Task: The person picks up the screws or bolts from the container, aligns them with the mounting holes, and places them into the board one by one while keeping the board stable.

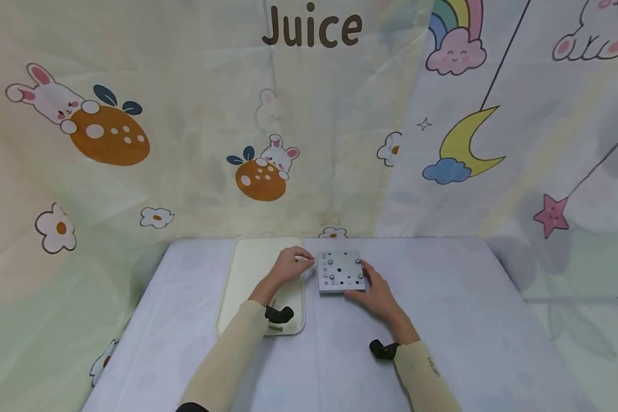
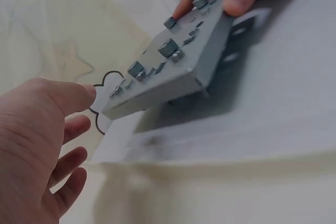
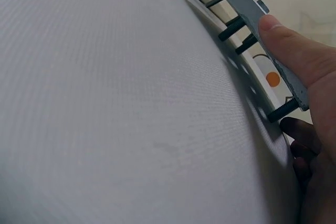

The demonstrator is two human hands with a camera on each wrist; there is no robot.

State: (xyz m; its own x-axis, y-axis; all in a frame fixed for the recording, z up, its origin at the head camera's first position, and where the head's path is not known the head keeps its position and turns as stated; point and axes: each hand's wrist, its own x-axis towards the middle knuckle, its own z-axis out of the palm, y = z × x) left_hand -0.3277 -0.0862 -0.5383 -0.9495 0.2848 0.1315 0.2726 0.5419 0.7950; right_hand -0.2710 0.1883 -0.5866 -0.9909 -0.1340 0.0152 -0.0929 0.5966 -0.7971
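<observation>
A grey metal block with several holes sits on the table, bolt heads standing up from its top. In the right wrist view, threaded bolts stick out below the block. My right hand grips the block by its near right corner, the thumb along one edge. Just off the left edge of the block is my left hand, its fingers loosely bent. Nothing shows in the left hand in its wrist view, where the thumb hides the index finger.
A cream tray lies left of the block, under the left forearm. Small bolts lie near its front end. White cloth covers the table, and a printed cloth backdrop hangs behind its far edge.
</observation>
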